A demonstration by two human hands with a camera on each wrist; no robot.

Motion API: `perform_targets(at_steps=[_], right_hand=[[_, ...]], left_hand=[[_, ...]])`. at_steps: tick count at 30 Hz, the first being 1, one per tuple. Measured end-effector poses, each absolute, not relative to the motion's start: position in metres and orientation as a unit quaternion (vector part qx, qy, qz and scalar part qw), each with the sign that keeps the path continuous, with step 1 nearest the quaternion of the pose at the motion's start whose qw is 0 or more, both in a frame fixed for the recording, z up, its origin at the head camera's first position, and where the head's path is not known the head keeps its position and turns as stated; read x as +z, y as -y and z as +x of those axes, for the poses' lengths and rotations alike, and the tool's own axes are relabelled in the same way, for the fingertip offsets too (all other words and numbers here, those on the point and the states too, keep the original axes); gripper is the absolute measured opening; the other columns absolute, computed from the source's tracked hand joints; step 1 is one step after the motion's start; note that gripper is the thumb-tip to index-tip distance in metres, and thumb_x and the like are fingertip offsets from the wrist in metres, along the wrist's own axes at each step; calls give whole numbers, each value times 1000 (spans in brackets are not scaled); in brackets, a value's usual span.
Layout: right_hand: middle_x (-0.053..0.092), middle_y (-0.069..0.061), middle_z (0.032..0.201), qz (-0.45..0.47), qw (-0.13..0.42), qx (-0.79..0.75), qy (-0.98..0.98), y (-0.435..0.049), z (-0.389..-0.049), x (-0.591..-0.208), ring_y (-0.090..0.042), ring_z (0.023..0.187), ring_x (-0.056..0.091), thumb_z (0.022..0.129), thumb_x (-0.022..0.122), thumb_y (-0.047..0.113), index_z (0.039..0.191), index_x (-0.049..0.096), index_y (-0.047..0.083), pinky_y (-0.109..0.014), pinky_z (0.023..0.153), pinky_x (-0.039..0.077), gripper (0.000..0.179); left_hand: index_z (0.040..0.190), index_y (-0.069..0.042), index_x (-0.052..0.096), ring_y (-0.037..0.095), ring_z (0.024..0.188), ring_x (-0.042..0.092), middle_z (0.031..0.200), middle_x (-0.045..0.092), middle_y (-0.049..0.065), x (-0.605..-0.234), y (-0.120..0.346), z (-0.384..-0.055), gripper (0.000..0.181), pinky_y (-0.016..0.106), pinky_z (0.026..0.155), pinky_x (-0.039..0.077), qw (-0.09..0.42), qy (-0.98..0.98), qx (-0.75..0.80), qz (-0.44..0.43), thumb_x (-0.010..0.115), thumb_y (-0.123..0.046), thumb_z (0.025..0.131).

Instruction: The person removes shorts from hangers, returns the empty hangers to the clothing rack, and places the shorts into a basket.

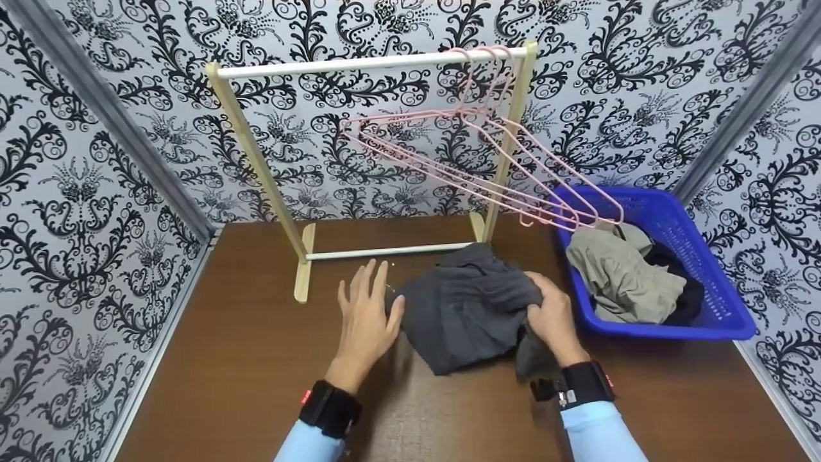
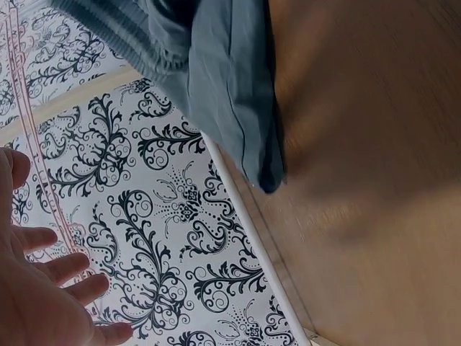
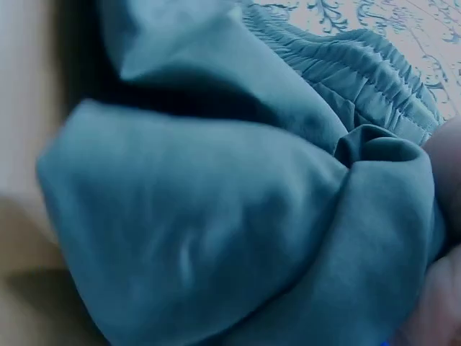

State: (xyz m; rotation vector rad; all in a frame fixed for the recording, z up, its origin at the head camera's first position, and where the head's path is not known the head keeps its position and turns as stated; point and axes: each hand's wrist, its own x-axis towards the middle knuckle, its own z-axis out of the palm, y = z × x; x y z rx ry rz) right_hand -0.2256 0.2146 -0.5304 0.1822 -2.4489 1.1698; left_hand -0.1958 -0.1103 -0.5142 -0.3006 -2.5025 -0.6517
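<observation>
Dark grey shorts [image 1: 468, 314] with a gathered elastic waistband hang bunched just above the brown table. My right hand [image 1: 553, 314] grips their right side, the thumb on top of the cloth. In the right wrist view the folded cloth of the shorts [image 3: 194, 216] fills most of the picture, and only part of the right hand [image 3: 439, 303] shows at the edge. My left hand [image 1: 367, 317] is beside the left edge of the shorts, fingers straight and spread. The left wrist view shows that hand [image 2: 43, 288] with nothing in it, apart from the shorts [image 2: 230, 86].
A small wooden rack [image 1: 256, 160] with a white top rail stands behind the hands. Several pink hangers [image 1: 513, 154] hang at its right end. To the right, a blue basket [image 1: 721, 289] holds beige cloth [image 1: 625, 276] and black cloth [image 1: 689, 289]. Patterned walls enclose the table [image 1: 256, 385].
</observation>
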Motion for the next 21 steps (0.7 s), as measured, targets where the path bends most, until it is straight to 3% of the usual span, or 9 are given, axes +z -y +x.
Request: perform_targets(at_steps=[10, 21], right_hand=[[74, -20, 110, 70, 279, 408, 866, -226, -227, -504, -43, 107, 68, 64, 45, -21, 110, 75, -5, -53, 96, 48, 57], [72, -20, 108, 65, 305, 385, 868, -229, -226, -502, -43, 106, 67, 63, 48, -22, 105, 75, -4, -53, 94, 48, 53]], left_hand=[[153, -3, 45, 44, 142, 42, 154, 45, 24, -515, 111, -196, 61, 75, 112, 22, 285, 918, -248, -117, 62, -28, 101], [152, -2, 47, 47, 139, 44, 153, 47, 25, -516, 111, -197, 62, 74, 113, 22, 292, 916, -250, -119, 66, -27, 98]])
